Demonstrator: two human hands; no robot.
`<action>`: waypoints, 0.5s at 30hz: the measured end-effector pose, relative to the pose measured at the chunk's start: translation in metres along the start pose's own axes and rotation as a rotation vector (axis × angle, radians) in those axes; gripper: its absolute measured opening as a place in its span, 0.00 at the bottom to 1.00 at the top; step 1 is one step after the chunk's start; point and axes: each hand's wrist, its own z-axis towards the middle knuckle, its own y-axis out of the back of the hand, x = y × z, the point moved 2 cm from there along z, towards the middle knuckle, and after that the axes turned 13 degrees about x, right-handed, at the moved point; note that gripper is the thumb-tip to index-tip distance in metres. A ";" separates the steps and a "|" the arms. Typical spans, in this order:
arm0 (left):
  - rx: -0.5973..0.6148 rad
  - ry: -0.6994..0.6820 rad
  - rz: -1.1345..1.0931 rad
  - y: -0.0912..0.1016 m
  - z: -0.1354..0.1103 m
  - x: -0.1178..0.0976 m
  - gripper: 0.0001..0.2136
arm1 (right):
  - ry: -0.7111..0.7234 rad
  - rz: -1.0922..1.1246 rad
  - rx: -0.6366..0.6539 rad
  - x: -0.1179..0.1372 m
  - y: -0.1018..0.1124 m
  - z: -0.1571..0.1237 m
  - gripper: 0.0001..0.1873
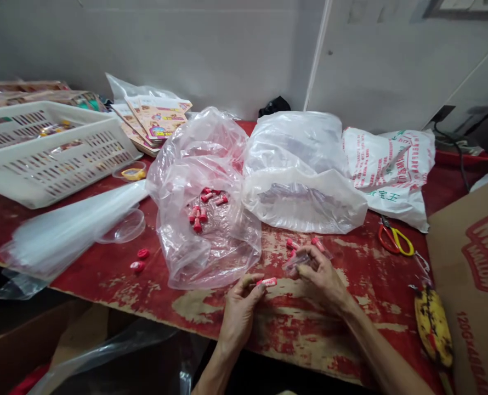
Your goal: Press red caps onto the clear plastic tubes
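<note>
My left hand (242, 302) pinches a small red-and-white tube (268, 282) between thumb and fingers, just over the worn red table (211, 307). To its right, my right hand (320, 271) is closed on a small clear plastic bag (294, 264). Behind that hand lie a few more small red pieces (292, 244), one of them in clear wrapping (318, 244). Left of my hands, an open clear plastic bag (211, 258) holds several red-and-white tubes (197, 216).
Two red pieces (137, 266), clear round lids (124, 226) and flat plastic sleeves (71, 225) lie left. Behind are a white basket (55, 181), printed cards (157, 118), a big white bag (297, 164) and a printed sack (392, 164). Scissors (396, 240), a banana (433, 326) and a carton (470, 274) stand right.
</note>
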 end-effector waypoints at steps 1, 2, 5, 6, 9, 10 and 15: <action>0.002 -0.007 0.008 -0.005 0.000 0.002 0.17 | -0.006 0.042 -0.001 -0.003 -0.006 -0.013 0.10; -0.002 -0.019 0.013 -0.010 -0.001 0.003 0.17 | -0.004 0.046 -0.013 -0.005 -0.011 -0.023 0.09; -0.050 -0.059 0.008 -0.023 -0.004 0.006 0.17 | 0.016 -0.001 -0.076 -0.008 -0.021 -0.041 0.08; -0.070 -0.069 0.009 -0.026 -0.005 0.007 0.16 | 0.022 -0.013 -0.092 -0.009 -0.023 -0.044 0.08; -0.126 -0.091 0.031 -0.031 -0.009 0.009 0.15 | 0.042 -0.052 -0.105 -0.010 -0.030 -0.052 0.09; -0.135 -0.097 0.046 -0.032 -0.010 0.009 0.15 | 0.049 -0.083 -0.110 -0.011 -0.032 -0.054 0.09; -0.071 -0.095 0.234 -0.037 -0.020 0.009 0.15 | 0.099 -0.205 -0.144 -0.018 -0.044 -0.058 0.10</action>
